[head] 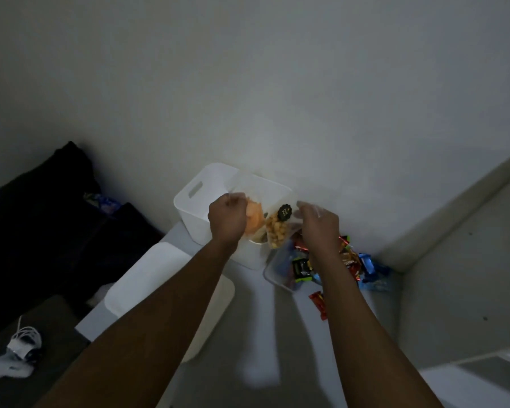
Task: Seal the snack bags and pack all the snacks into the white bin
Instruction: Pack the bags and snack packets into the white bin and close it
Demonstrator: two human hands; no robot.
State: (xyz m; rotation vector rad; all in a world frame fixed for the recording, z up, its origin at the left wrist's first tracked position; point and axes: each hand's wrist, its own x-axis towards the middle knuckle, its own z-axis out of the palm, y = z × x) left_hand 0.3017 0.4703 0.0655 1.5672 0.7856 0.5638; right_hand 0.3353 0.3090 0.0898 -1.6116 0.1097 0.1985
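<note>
Head view, scene: dim room; white bin (202, 198) stands on a pale surface (256, 334) against the wall.
Left hand (227, 220): fingers curled together, clamped on the left top corner of a clear snack bag (273, 228).
Right hand (318, 226): fingers pinched on the bag's right top edge.
Bag position: held between both hands, over the near rim of the bin; not yet inside.
Bag contents: pale yellow puffed pieces; an orange snack (255, 220) lies just beside it, toward the left hand.
Key relation: the bag's mouth runs left to right between the two hands, so a sealing press would travel along that line; both hands are equally near.
Remaining snacks: wrapped candies (302, 267) in a clear tray (270, 272), below the right hand; one red wrapper (320, 303) loose on the surface.
Labels: black round sticker (283, 212) on the bag, print too small to read; candy wrapper text unreadable.
Other: flat white lid (162, 278) lies left of the tray.
</note>
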